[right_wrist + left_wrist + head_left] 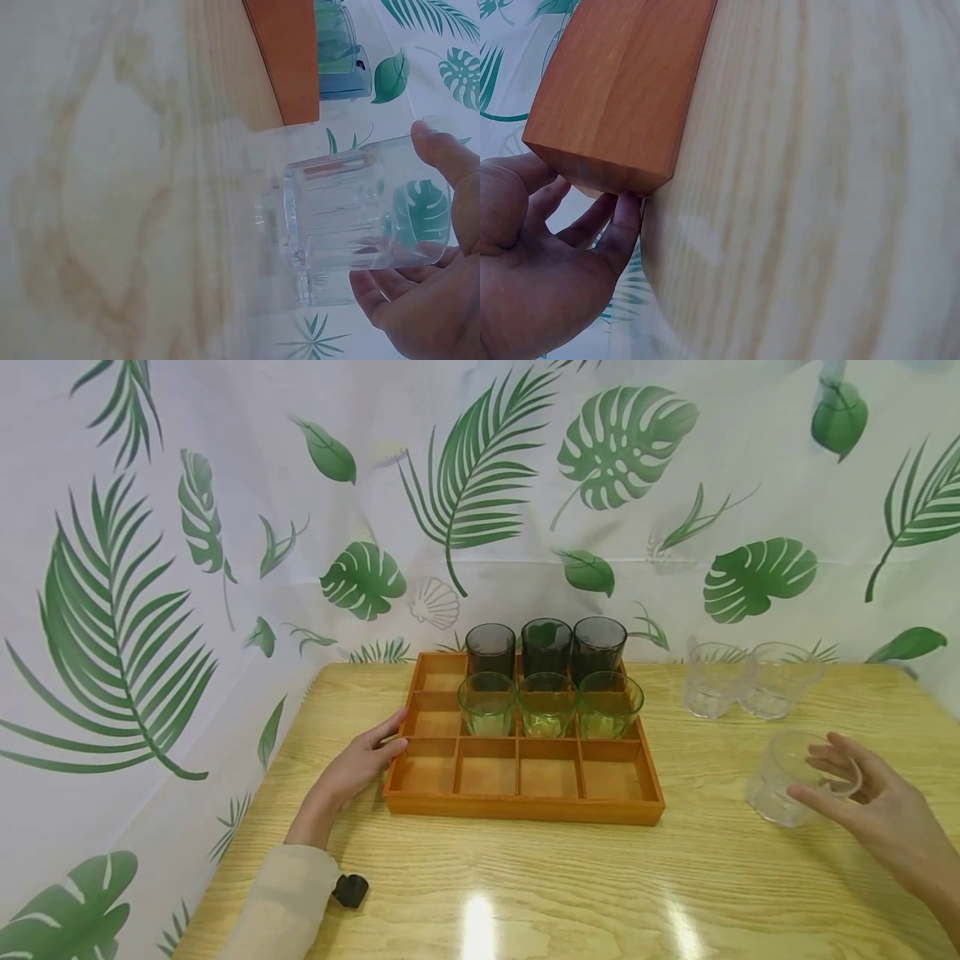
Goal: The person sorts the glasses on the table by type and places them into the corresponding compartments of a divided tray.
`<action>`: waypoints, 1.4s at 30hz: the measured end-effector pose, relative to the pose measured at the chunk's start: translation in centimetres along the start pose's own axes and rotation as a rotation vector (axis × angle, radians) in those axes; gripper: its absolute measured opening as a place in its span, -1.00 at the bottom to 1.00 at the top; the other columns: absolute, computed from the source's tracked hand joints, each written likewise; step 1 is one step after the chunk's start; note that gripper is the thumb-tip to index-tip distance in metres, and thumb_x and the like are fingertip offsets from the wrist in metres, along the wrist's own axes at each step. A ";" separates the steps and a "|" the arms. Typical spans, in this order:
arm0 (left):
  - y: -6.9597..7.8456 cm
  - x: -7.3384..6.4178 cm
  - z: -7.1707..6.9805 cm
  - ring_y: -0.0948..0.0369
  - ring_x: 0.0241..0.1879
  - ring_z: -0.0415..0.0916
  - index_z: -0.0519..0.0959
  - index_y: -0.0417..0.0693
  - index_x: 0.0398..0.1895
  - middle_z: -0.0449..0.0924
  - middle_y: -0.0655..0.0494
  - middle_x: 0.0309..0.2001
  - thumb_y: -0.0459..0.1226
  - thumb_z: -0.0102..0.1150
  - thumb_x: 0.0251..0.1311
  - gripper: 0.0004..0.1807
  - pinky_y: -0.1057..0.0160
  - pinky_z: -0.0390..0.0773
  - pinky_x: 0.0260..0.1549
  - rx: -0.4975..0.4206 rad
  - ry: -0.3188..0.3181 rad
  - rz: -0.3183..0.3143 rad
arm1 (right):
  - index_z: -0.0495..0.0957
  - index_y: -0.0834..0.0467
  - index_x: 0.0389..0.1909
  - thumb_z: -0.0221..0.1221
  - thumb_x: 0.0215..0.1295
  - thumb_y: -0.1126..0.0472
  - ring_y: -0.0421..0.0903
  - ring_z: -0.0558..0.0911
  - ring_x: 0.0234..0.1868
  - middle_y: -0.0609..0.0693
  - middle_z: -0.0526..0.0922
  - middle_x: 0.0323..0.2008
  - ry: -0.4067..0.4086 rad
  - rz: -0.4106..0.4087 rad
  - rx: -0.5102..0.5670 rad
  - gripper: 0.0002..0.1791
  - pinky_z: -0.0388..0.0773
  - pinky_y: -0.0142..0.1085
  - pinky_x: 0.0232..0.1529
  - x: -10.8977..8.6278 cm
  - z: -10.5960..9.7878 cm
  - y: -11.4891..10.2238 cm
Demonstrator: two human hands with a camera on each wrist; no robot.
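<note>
A wooden tray (525,808) divided into several compartments lies on the table. My left hand (360,766) holds its left side, thumb near the rim; in the left wrist view, fingertips touch the tray's end wall (619,97). Three dark grey glasses (491,652) stand in the tray's back row, and three green glasses (487,706) in the middle row. To the right of the tray, my right hand (881,806) grips a clear glass (780,785) around its upper part. In the right wrist view the thumb and fingers are on opposite sides of this clear glass (345,210).
Two more clear glasses (708,681) stand side by side at the back right of the table (570,885). A white cloth with green leaves (510,568) hangs behind and at the left. A small black object (350,890) sits at the left sleeve.
</note>
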State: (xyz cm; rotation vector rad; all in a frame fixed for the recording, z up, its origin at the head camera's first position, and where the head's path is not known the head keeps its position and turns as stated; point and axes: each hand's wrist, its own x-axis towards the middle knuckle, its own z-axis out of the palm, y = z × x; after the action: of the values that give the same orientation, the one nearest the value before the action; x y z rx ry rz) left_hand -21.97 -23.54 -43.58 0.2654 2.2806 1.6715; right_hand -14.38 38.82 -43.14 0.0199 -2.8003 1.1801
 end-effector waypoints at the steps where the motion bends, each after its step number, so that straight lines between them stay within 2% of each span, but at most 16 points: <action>1: 0.0 0.0 0.0 -0.12 0.59 -0.09 -0.05 0.10 0.70 -0.18 -0.12 0.66 -0.16 -0.06 0.64 -0.30 -0.16 0.08 0.49 0.001 0.000 0.001 | -0.31 -0.10 0.70 0.30 0.45 -0.03 -0.57 0.27 0.09 0.20 0.25 0.52 0.000 0.000 -0.003 0.10 0.27 -0.69 -0.29 0.0 0.0 -0.2; 5: -0.1 -0.1 0.0 -0.13 0.59 -0.07 -0.04 0.12 0.70 -0.18 -0.13 0.66 -0.15 -0.06 0.64 -0.30 -0.16 0.09 0.49 0.005 0.002 0.000 | -0.28 -0.14 0.70 0.31 0.45 -0.03 -0.57 0.28 0.05 0.28 0.24 0.52 -0.001 -0.012 -0.005 0.09 0.31 -0.68 -0.29 0.2 -0.1 -1.1; 8: -0.2 -0.1 0.0 -0.14 0.58 -0.06 -0.04 0.12 0.70 -0.18 -0.13 0.66 -0.15 -0.06 0.64 -0.31 -0.16 0.10 0.49 0.004 0.001 -0.001 | -0.26 -0.13 0.70 0.31 0.45 0.01 -0.60 0.28 0.01 0.18 0.29 0.50 -0.006 -0.038 0.005 0.07 0.35 -0.69 -0.29 0.2 -0.3 -1.7; 13: -0.3 0.0 0.1 -0.12 0.59 -0.06 -0.04 0.10 0.70 -0.18 -0.13 0.66 -0.16 -0.06 0.64 -0.31 -0.15 0.10 0.49 -0.002 0.001 0.001 | -0.22 -0.15 0.70 0.31 0.45 0.06 -0.63 0.29 0.07 -0.03 0.33 0.45 0.004 -0.080 0.028 0.05 0.34 -0.72 -0.22 0.4 -0.6 -2.5; 18: -0.3 0.0 0.0 -0.13 0.58 -0.05 -0.03 0.09 0.70 -0.17 -0.14 0.66 -0.15 -0.06 0.64 -0.31 -0.16 0.10 0.49 -0.001 0.001 0.001 | -0.24 -0.17 0.70 0.31 0.46 0.07 -0.63 0.28 0.11 -0.08 0.32 0.45 0.015 -0.093 0.038 0.06 0.27 -0.76 -0.15 0.4 -0.6 -3.3; 27: 0.0 -0.1 0.0 -0.14 0.59 -0.08 -0.04 0.07 0.70 -0.19 -0.15 0.66 -0.18 -0.06 0.64 -0.31 -0.17 0.09 0.49 -0.005 0.002 0.002 | -0.19 -0.02 0.70 0.32 0.44 0.18 -0.63 0.33 0.13 -0.26 0.39 0.36 0.002 -0.130 0.111 0.04 0.32 -0.73 -0.11 0.8 0.0 -4.7; 30: 0.1 -0.1 0.0 -0.15 0.59 -0.09 -0.04 0.06 0.70 -0.19 -0.15 0.66 -0.18 -0.06 0.64 -0.31 -0.17 0.09 0.49 -0.001 0.002 0.006 | -0.15 0.05 0.70 0.33 0.43 0.19 -0.62 0.36 0.13 -0.26 0.42 0.34 0.002 -0.150 0.112 0.03 0.33 -0.73 -0.09 1.1 0.2 -5.3; 36: 0.0 0.0 0.0 -0.15 0.59 -0.06 -0.04 0.05 0.70 -0.18 -0.14 0.66 -0.19 -0.07 0.65 -0.32 -0.16 0.09 0.49 -0.002 0.001 0.006 | -0.08 0.04 0.69 0.35 0.42 0.16 -0.55 0.43 0.10 -0.24 0.46 0.29 -0.007 -0.159 0.115 0.01 0.39 -0.70 -0.09 1.4 0.9 -6.8; 42: -0.1 0.1 0.0 -0.14 0.59 -0.08 -0.04 0.05 0.70 -0.18 -0.15 0.66 -0.19 -0.08 0.65 -0.32 -0.16 0.09 0.49 -0.002 -0.003 0.012 | 0.03 0.08 0.67 0.36 0.40 0.16 -0.47 0.49 0.07 -0.35 0.48 0.21 -0.017 -0.176 0.123 -0.04 0.43 -0.69 -0.07 1.6 1.7 -8.4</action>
State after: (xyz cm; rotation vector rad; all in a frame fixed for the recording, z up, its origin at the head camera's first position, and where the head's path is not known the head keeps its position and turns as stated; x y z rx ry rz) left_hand -22.06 -23.56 -43.71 0.2820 2.2797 1.6778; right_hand -15.67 31.79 -38.21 0.2817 -2.6699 1.3114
